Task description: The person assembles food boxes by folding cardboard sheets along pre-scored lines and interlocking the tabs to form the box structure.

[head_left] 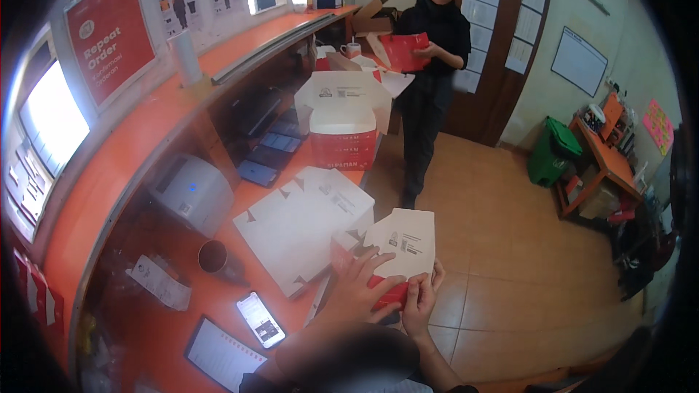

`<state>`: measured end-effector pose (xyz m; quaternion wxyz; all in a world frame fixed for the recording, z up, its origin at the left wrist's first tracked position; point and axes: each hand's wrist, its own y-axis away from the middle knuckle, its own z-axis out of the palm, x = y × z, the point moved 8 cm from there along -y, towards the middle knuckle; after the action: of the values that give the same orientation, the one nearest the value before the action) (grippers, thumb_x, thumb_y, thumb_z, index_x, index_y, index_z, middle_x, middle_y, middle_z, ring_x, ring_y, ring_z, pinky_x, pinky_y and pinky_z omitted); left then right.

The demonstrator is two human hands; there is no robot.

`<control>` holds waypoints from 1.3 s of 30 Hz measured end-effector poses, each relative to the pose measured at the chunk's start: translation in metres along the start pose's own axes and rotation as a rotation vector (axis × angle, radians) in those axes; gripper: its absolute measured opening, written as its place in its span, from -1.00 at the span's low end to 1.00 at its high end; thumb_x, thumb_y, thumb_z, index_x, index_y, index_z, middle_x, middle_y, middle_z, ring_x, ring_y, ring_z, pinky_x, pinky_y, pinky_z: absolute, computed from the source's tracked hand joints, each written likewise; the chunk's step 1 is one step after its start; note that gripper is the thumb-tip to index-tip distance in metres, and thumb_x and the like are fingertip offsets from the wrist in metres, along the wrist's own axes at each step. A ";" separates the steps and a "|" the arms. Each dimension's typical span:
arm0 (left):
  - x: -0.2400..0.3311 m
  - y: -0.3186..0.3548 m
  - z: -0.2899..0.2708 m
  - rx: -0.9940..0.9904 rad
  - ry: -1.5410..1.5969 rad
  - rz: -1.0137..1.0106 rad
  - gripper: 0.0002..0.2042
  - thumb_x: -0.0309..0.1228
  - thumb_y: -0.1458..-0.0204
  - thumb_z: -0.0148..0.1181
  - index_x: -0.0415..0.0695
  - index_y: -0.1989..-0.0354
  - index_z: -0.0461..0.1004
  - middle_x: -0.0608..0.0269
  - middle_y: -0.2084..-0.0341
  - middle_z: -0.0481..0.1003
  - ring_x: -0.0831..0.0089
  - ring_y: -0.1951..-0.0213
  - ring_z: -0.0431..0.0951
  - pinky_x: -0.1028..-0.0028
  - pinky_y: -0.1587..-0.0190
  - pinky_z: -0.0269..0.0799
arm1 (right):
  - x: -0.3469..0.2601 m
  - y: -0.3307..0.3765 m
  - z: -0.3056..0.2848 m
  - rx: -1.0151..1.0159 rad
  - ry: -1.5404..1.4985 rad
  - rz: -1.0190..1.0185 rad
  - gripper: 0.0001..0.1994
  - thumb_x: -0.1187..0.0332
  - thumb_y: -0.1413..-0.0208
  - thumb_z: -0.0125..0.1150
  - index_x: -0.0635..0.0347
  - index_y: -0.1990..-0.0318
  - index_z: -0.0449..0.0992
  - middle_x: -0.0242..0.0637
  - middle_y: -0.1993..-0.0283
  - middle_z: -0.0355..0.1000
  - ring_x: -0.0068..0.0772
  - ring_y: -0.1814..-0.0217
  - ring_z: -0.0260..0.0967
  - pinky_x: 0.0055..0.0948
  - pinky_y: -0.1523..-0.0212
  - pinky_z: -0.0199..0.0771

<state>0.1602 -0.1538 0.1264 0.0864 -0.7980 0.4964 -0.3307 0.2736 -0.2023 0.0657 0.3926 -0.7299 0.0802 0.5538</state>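
A partly folded cardboard box [408, 238], red outside with a pale printed flap standing up, is between my two hands at the orange counter's near edge. My left hand [366, 282] lies over its left side, fingers spread across the flap's base and the red wall. Gripping the right side is my right hand [421, 301], with the thumb in front and the fingers wrapped behind. The lower part of the box is hidden by my hands. Just left of it lies a stack of flat white box blanks [298, 225] with cut notches.
Beyond the stack stands an open red-and-white box [344, 149]. A lit phone [260, 319], a tablet [222, 355], a dark cup [215, 257], a receipt [160, 282] and a white printer [191, 195] occupy the counter. A co-worker [429, 51] holds a red box. A green bin [555, 151] stands right.
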 end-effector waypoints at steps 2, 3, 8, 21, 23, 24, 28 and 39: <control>-0.013 -0.004 0.015 -0.054 -0.020 0.037 -0.60 -0.19 0.27 0.26 0.02 0.20 0.40 0.09 -0.02 0.17 0.05 -0.12 0.07 0.03 -0.14 -0.07 | 0.008 -0.001 0.002 0.000 0.021 0.026 -0.82 0.38 -0.11 -0.12 0.28 0.43 0.32 -0.08 -0.12 -0.09 -0.09 -0.23 -0.09 -0.22 -0.16 -0.08; -0.017 -0.007 0.020 -0.058 -0.012 0.039 -0.60 -0.19 0.27 0.26 0.02 0.20 0.40 0.09 -0.02 0.17 0.05 -0.12 0.07 0.03 -0.14 -0.07 | 0.012 -0.003 0.002 0.004 0.028 0.030 -0.82 0.38 -0.11 -0.12 0.28 0.43 0.32 -0.08 -0.12 -0.09 -0.09 -0.23 -0.09 -0.22 -0.16 -0.08; -0.013 -0.030 0.022 -0.051 0.111 0.063 -0.45 -0.16 0.28 0.29 0.07 0.04 0.27 0.08 -0.11 0.03 -0.01 -0.20 -0.10 -0.05 -0.16 -0.23 | 0.053 -0.007 -0.013 0.161 0.046 0.258 -0.77 0.29 -0.14 -0.13 0.29 0.23 0.35 -0.03 -0.06 0.12 -0.27 -0.21 -0.07 -0.34 -0.16 -0.10; -0.093 -0.005 -0.006 0.335 0.826 -0.158 -0.56 -0.35 0.00 0.05 -0.19 -0.03 0.09 0.02 -0.10 0.01 0.24 -0.16 0.00 0.30 -0.07 0.11 | 0.098 0.013 -0.082 0.241 -0.109 0.276 -0.54 0.04 -0.10 -0.13 0.18 -0.04 0.20 -0.17 -0.06 0.19 -0.26 -0.07 0.17 -0.28 -0.06 0.19; -0.096 0.000 -0.017 0.438 0.861 -0.243 -0.69 -0.40 -0.04 -0.01 -0.21 0.05 0.18 0.07 0.02 0.20 0.33 -0.08 0.15 0.34 -0.01 0.20 | 0.099 0.028 -0.084 0.246 -0.044 0.288 -0.54 0.04 -0.10 -0.12 0.16 -0.04 0.20 -0.16 -0.08 0.18 -0.25 -0.08 0.16 -0.28 -0.07 0.17; -0.100 0.000 -0.002 0.221 0.882 -0.307 -0.73 -0.40 -0.02 0.01 -0.19 0.11 0.23 0.09 0.14 0.29 0.32 0.02 0.26 0.34 -0.05 0.15 | 0.099 0.031 -0.085 0.243 -0.011 0.291 -0.54 0.04 -0.10 -0.11 0.16 -0.04 0.20 -0.16 -0.08 0.17 -0.24 -0.08 0.15 -0.28 -0.07 0.16; -0.084 0.011 -0.011 0.176 0.519 -0.156 -0.84 -0.40 0.02 0.04 -0.18 0.29 0.36 0.17 0.50 0.40 0.32 0.31 0.43 0.36 0.08 0.23 | 0.094 0.029 -0.084 0.267 0.088 0.289 -0.54 0.04 -0.09 -0.09 0.14 -0.05 0.20 -0.14 -0.11 0.14 -0.20 -0.10 0.12 -0.29 -0.08 0.12; -0.031 0.064 0.086 -0.195 0.122 0.295 -0.83 -0.32 -0.02 -0.07 -0.12 0.31 0.37 0.18 0.54 0.37 0.33 0.37 0.39 0.36 0.15 0.18 | 0.114 0.076 -0.038 -0.265 -0.288 0.361 -0.80 0.38 -0.12 -0.06 0.19 0.12 0.37 -0.15 -0.18 0.09 -0.36 -0.07 0.17 -0.40 -0.04 0.19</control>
<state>0.1566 -0.1751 0.0171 0.0256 -0.6996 0.6420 -0.3126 0.3022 -0.2429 -0.0674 0.1958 -0.6624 0.0791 0.7188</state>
